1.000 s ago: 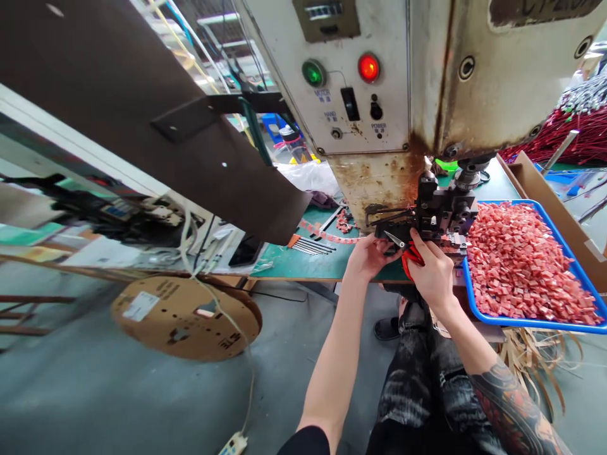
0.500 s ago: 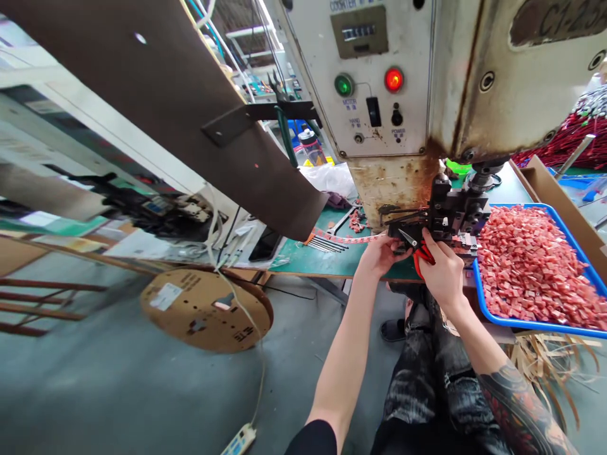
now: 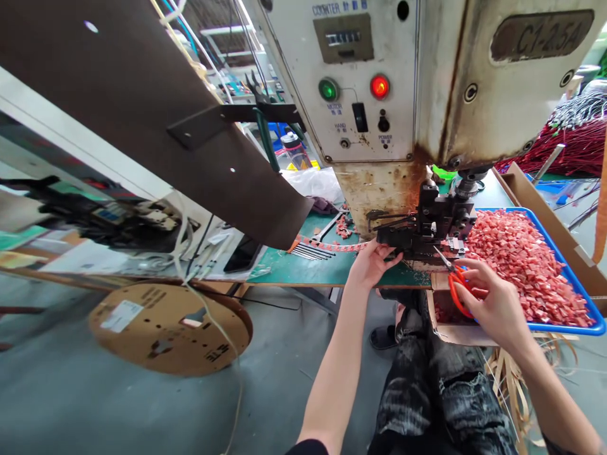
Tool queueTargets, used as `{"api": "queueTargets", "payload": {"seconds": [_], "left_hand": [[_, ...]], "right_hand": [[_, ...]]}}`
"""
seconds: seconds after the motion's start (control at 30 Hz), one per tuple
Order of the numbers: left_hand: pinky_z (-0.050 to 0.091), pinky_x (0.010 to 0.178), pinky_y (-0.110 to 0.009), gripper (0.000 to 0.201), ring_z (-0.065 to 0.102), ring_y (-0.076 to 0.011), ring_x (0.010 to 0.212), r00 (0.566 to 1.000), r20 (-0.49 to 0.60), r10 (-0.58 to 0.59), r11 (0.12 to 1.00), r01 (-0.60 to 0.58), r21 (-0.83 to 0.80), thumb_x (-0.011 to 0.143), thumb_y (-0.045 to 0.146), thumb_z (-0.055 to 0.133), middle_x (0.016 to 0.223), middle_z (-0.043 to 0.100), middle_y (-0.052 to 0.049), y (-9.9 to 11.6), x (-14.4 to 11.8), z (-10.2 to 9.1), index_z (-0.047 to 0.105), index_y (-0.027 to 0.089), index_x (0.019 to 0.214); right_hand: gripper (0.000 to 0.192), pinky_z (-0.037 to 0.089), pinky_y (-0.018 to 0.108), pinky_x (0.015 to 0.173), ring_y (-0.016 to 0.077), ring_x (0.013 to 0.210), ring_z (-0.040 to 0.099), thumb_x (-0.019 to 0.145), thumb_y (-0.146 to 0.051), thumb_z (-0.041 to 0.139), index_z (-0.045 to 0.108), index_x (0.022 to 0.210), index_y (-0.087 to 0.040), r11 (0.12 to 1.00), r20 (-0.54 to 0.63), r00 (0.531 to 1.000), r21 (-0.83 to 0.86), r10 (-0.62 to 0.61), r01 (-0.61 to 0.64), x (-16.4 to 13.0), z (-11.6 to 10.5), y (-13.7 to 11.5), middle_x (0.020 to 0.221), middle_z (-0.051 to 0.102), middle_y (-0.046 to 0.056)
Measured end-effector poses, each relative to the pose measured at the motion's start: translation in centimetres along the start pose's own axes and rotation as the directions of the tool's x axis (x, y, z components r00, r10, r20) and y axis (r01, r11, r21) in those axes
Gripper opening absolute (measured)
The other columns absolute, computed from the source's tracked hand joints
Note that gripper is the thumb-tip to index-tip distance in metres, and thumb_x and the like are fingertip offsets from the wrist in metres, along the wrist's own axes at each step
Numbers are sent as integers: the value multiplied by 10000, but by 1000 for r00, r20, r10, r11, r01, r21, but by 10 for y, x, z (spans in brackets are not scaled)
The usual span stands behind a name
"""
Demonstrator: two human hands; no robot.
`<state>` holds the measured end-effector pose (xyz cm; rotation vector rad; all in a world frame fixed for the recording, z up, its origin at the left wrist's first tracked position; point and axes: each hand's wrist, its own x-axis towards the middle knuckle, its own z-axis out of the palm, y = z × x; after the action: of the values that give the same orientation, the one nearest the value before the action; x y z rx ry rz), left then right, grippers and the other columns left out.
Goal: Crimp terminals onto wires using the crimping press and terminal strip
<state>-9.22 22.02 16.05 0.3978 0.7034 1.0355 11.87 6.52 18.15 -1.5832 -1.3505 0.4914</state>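
Red-handled scissors (image 3: 459, 292) are in my right hand (image 3: 497, 306), its fingers through and around the handles. Their blades are slightly parted and point up and left toward the tooling (image 3: 443, 221) at the front of the press. My left hand (image 3: 370, 264) is at the black feed track (image 3: 398, 239), fingers curled where a narrow strip of pink parts (image 3: 344, 246) reaches it. The fingers hide the end of the strip. Below the scissors, a small cardboard box (image 3: 462, 333) with pink pieces in it sits at the bench edge.
A blue tray (image 3: 564, 328) heaped with small pink pieces lies to the right. The press body (image 3: 370, 76) rises in front, with red lamp (image 3: 379, 86) lit. A large cardboard reel (image 3: 171, 328) hangs low left. Cable ties (image 3: 313, 251) and a wrench (image 3: 328, 227) lie on the green bench.
My right hand has moved right and down from the tooling with the scissors, uncovering the small box. My left hand stays at the feed track. The view has shifted slightly.
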Motion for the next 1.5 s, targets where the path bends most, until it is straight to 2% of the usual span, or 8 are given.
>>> {"api": "queueTargets", "payload": {"seconds": [0.23,0.4,0.67,1.0,1.1,1.2,1.37,1.5], "left_hand": [[563,975,-513,271,697,-170,658,999,-25,33,999,-33,-11,899,180,664,539,593,19,-3,5,-7,610,158,634],[561,986,-526,263,725,-185,712,998,-45,39,999,-39,-14,912,182,639,570,628,9,-5,9,-7,605,157,652],[570,972,-534,237,726,-199,709,998,-5,62,998,-62,27,888,204,693,566,608,20,-6,8,-8,596,166,674],[614,854,-374,276,746,-191,744,976,43,216,966,-219,137,764,323,842,619,643,18,-16,-1,-10,619,167,719],[572,607,-256,365,681,-146,580,936,50,348,892,-347,289,720,463,861,587,627,28,-25,-9,-17,644,173,774],[303,356,-195,465,413,-69,336,895,88,438,727,-410,551,754,603,789,439,482,71,-30,-14,-28,597,184,686],[231,412,-224,521,332,-66,395,857,272,437,379,-450,809,797,597,720,419,392,62,-23,-6,-36,506,192,549],[202,453,-244,502,290,-78,445,869,315,381,287,-435,854,818,566,661,456,338,63,-16,1,-34,449,205,542]], "right_hand": [[547,342,182,377,77,454,481,718,-587,842,651,1049,-195,913,327,918,259,223,-314,32,-51,-2,720,612,-21],[563,388,213,430,98,474,490,736,-636,822,556,1010,-223,819,549,801,330,238,-469,41,-49,2,636,540,-66],[504,277,195,442,69,475,383,798,-634,782,532,950,-224,805,539,815,377,211,-457,31,-37,13,614,482,-76],[469,336,207,436,81,458,417,829,-621,756,538,932,-219,773,523,819,410,236,-484,15,-41,14,613,519,-60],[457,355,206,454,84,490,434,833,-611,759,554,961,-222,756,488,825,414,285,-506,-3,-44,5,656,543,-48],[480,320,183,464,68,513,416,793,-596,807,579,974,-215,729,473,814,416,337,-543,-23,-43,-4,670,539,-50],[511,309,176,446,52,474,411,743,-594,848,593,960,-208,647,503,784,469,364,-601,-42,-34,-11,651,543,-56],[510,298,169,424,45,451,415,732,-584,861,594,945,-206,601,521,769,497,370,-626,-51,-23,-11,647,555,-55]]}}
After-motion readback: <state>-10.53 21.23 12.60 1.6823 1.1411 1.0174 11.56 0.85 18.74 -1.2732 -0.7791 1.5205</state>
